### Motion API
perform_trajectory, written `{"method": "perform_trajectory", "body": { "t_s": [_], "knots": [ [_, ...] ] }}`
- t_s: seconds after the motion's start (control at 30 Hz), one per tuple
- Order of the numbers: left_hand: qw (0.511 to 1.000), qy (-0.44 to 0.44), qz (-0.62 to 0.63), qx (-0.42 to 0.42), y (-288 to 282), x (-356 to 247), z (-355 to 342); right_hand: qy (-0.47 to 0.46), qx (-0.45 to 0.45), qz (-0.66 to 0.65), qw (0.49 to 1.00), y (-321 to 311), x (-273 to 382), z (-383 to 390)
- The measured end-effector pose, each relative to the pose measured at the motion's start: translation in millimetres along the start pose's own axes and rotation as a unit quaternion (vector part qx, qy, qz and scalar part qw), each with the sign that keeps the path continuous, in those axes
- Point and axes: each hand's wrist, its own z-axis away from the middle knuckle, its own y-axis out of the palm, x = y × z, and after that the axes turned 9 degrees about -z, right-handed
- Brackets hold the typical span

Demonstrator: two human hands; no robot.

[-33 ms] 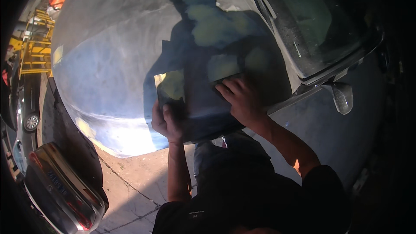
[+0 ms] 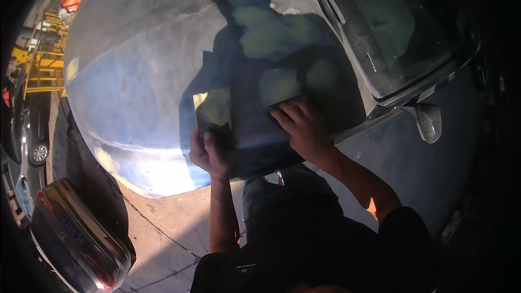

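Observation:
On the grey car hood (image 2: 130, 92), in my shadow, several pale yellow filler patches (image 2: 260, 32) show. My left hand (image 2: 209, 152) grips a flat board (image 2: 213, 109) smeared with pale yellow paste, held over the hood. To its right, my right hand (image 2: 301, 127) holds a dark flat tool (image 2: 285, 101), its edge against the hood at the lower side of a pale patch (image 2: 279, 82). The fingers are bent over that tool, which is partly hidden under them.
The dark windshield (image 2: 401, 27) and side mirror (image 2: 426, 122) are at the right. A yellow metal frame (image 2: 43, 70), a dark car (image 2: 30, 146) and another car's rear (image 2: 70, 228) line the left. Cracked pavement (image 2: 157, 228) lies below the hood.
My right hand has shifted very slightly up and to the right with the dark tool. My left hand and the board look unmoved.

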Motion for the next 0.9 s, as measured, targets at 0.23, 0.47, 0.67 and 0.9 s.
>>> {"method": "perform_trajectory", "body": {
  "t_s": [0.23, 0.47, 0.67, 0.9],
  "knots": [
    [1.000, 0.021, -0.022, 0.005, -4.5, 6.6, -0.2, 0.031, -0.094, 0.008, 0.995, -35.0, -55.9, -25.7],
    [0.999, 0.028, -0.021, 0.012, -4.4, 4.2, -2.6, 0.031, -0.055, 0.036, 0.997, -30.7, -55.3, -45.5],
    [1.000, 0.009, -0.011, 0.007, -3.2, 6.7, -0.4, 0.025, -0.047, 0.026, 0.998, -3.7, -22.6, 19.0],
    [1.000, 0.004, -0.014, 0.010, -7.3, 16.2, 2.1, 0.040, -0.045, 0.000, 0.998, -27.0, -27.7, 22.9]
  ]
}}
